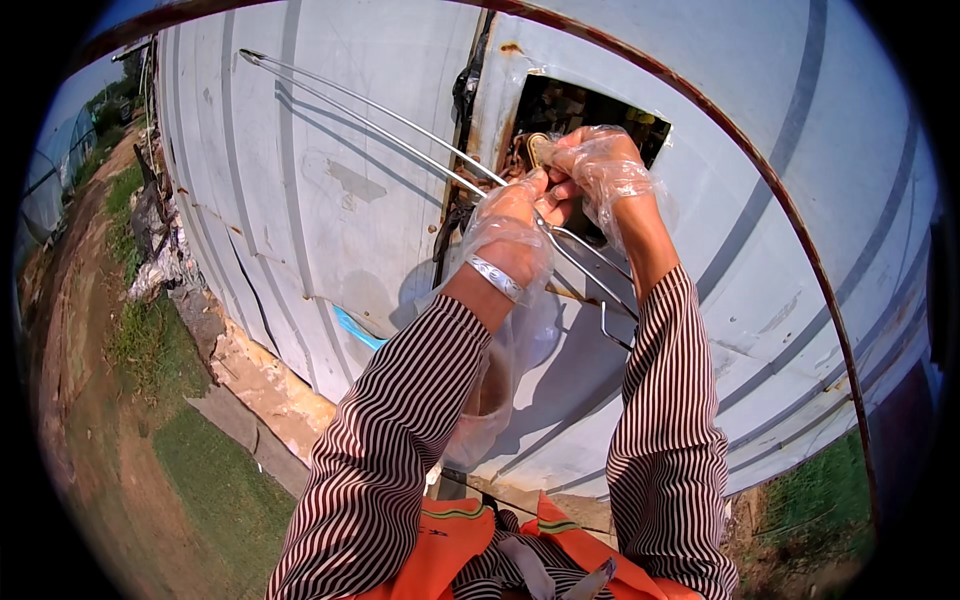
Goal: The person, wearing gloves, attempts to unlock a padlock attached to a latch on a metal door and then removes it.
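Both my hands meet at a square opening (555, 94) cut in a pale metal door. Fingers of my right hand (596, 161) are on a brass-coloured object (537, 150), apparently a padlock, beside a rusty chain (514, 161). My left hand (517, 202) is around long metal tongs (405, 120), close to their pivot. The tongs' jaws point to the upper left, and their handles run down behind my right forearm. Clear thin plastic wraps both hands and wrists. A clear plastic bag (491, 390) hangs below my left wrist. My fingers partly hide the brass object.
Corrugated metal sheeting (247, 150) surrounds the opening. A thin rusty bar (780, 187) arcs across the view. A bent metal handle (606, 324) protrudes from the door beside my right sleeve. Grass (217, 472) and a dirt track (82, 315) lie to the left.
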Available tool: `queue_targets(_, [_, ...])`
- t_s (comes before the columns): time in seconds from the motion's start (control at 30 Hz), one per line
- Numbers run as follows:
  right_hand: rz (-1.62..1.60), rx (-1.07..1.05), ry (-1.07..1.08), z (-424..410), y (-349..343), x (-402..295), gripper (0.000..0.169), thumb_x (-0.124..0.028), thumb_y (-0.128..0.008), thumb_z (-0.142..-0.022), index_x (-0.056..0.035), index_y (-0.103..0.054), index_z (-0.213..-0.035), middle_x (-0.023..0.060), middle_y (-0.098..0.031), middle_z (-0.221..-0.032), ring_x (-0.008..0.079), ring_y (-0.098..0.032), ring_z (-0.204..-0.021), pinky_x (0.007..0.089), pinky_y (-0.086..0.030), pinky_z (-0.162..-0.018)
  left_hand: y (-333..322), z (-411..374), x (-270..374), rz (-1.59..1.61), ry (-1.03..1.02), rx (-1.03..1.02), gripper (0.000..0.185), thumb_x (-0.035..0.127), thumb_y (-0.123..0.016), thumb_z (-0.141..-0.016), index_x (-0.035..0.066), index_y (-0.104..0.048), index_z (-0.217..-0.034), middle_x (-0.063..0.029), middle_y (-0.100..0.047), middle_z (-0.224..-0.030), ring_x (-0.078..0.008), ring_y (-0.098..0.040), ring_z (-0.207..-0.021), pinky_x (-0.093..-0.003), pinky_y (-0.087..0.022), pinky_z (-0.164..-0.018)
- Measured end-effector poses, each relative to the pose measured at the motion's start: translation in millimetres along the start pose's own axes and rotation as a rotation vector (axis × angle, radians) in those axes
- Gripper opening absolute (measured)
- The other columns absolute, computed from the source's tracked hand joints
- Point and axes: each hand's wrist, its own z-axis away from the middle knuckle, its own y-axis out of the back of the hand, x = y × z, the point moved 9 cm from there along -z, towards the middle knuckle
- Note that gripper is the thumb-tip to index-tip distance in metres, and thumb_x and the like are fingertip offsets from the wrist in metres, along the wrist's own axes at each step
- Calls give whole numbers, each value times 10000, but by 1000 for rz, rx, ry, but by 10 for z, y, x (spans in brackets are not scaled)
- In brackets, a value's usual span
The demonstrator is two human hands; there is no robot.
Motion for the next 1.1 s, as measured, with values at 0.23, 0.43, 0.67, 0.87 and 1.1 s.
queue_targets(0.23, [72, 0, -7, -119, 27, 119, 253, -213, -740, -746, 2, -607, -746, 72, -626, -625, 123, -567, -470, 249, -469, -458, -7, 24, 15, -62, -26, 23, 193, 54, -437, -941, -53, -502, -1089, -147, -576, -1003, -267, -581, -928, -443, -454, -978])
queue_targets(0.43, [-177, -69, -95, -27, -140, 120, 175, -140, -618, -848, 26, -627, -792, 88, -638, -678, 136, -583, -483, 263, -470, -449, 103, 13, 139, -121, -41, 10, 219, 86, -450, -949, -61, -500, -1103, -161, -567, -1078, -295, -569, -1040, -447, -436, -992])
queue_targets(0.67, [-73, -28, -68, -46, -28, 145, 142, -117, -638, -838, 18, -646, -793, 72, -634, -661, 115, -563, -493, 252, -453, -460, 66, 32, 55, -93, -25, 56, 159, 76, -462, -943, -48, -518, -1026, -137, -575, -972, -277, -587, -917, -431, -467, -917])
queue_targets(0.87, [2, -23, -47, -31, 28, 118, 126, -36, -627, -839, 83, -625, -882, 108, -629, -725, 134, -583, -558, 224, -506, -479, 61, 2, 19, -97, -18, 58, 112, 58, -477, -933, -12, -538, -995, -94, -605, -860, -225, -630, -752, -372, -527, -766])
queue_targets(1.1, [-28, -51, -1, -25, 21, 128, 118, -25, -614, -850, 78, -631, -905, 93, -623, -708, 118, -572, -540, 212, -500, -483, 70, -6, 19, -83, -24, 49, 110, 57, -486, -928, -8, -535, -1002, -95, -605, -855, -225, -626, -756, -376, -533, -751])
